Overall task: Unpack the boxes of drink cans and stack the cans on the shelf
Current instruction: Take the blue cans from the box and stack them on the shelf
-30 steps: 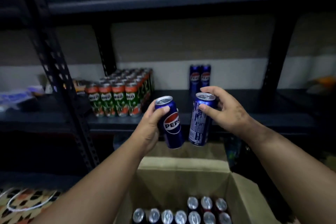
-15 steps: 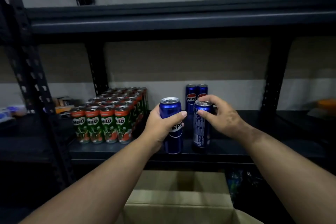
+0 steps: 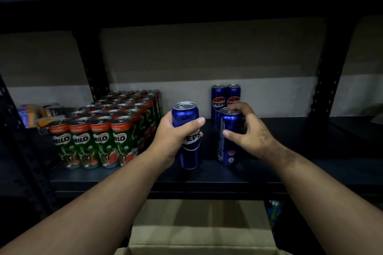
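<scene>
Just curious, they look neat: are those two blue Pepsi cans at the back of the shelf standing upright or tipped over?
Upright. The two Pepsi cans stand side by side on the shelf, tops up, logos level.

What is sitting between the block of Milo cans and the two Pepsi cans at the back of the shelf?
In the head view, only bare dark shelf lies between the Milo cans and the two back Pepsi cans; nearer the camera, the left hand holds a Pepsi can before that gap.

Both hands (image 3: 211,137) forward, fingers curled.
</scene>
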